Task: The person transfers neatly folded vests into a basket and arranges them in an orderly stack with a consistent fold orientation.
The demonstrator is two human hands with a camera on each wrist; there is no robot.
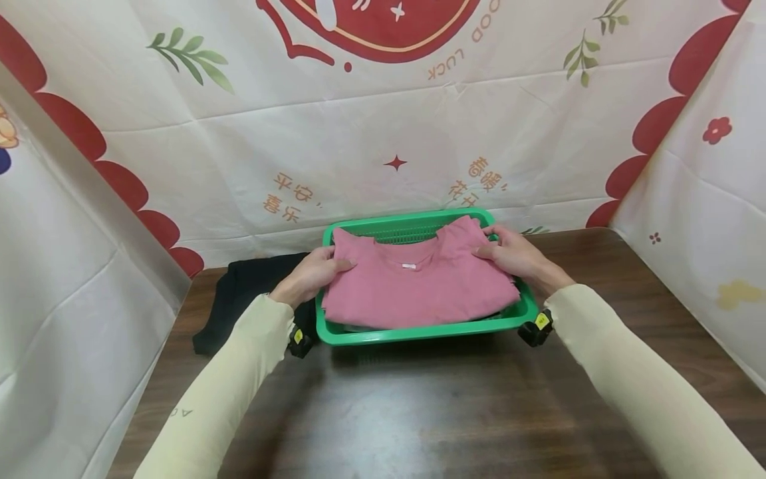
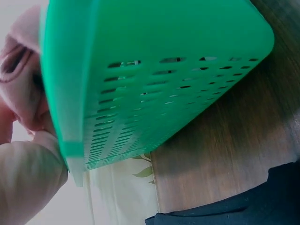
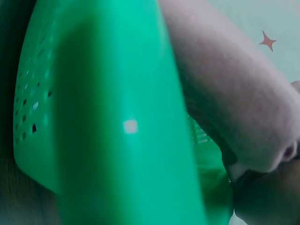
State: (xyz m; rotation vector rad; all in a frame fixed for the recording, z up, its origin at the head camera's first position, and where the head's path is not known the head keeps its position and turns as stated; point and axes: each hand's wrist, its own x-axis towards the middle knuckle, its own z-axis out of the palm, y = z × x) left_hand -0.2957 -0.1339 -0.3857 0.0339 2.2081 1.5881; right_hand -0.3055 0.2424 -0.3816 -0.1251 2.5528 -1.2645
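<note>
A folded pink T-shirt (image 1: 413, 289), neckline and small white label toward the back, lies in a green plastic basket (image 1: 419, 330). My left hand (image 1: 314, 273) pinches the shirt's left shoulder, thumb on top, over the basket's left rim. On the other side my right hand (image 1: 517, 256) grips the shirt's right edge between thumb and fingers. In the left wrist view the basket's slotted wall (image 2: 187, 33) hides most of the shirt. Seen from the right wrist, a thick fold of the shirt (image 3: 234, 79) stands above the blurred rim. A little dark cloth shows beneath the shirt.
Black folded cloth (image 1: 245, 293) lies on the brown wooden table (image 1: 413, 412), left of the basket and partly behind my left arm. A white printed curtain (image 1: 359, 146) hangs right behind the basket, with more white cloth at both sides.
</note>
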